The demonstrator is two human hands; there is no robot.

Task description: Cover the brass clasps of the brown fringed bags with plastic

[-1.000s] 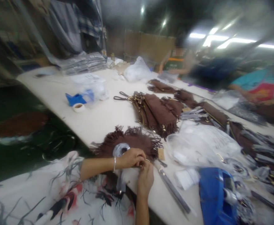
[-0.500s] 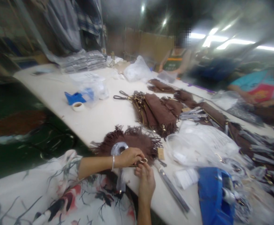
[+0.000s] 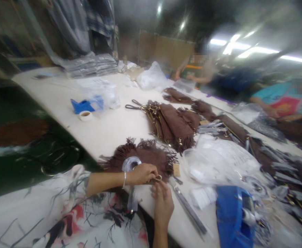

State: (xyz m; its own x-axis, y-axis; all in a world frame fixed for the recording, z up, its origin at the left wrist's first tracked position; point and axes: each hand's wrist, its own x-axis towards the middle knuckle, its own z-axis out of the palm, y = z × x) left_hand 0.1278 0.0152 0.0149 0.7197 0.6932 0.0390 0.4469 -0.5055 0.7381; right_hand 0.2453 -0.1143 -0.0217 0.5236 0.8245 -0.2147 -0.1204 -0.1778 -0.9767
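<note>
"Head view, left hand?"
"Pinched on near edge of fringed brown bag, beside gold ring."
"Right hand?"
"Bent-fingered, just below ring; impossible to tell whether gripping."
"Bag's location?"
"At near edge of white table, grey coil on top, fringe fanned outward."

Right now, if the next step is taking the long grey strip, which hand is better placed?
Probably the right hand: it is nearer the grey strip, while the left hand is farther away, beside the gold ring.
</note>
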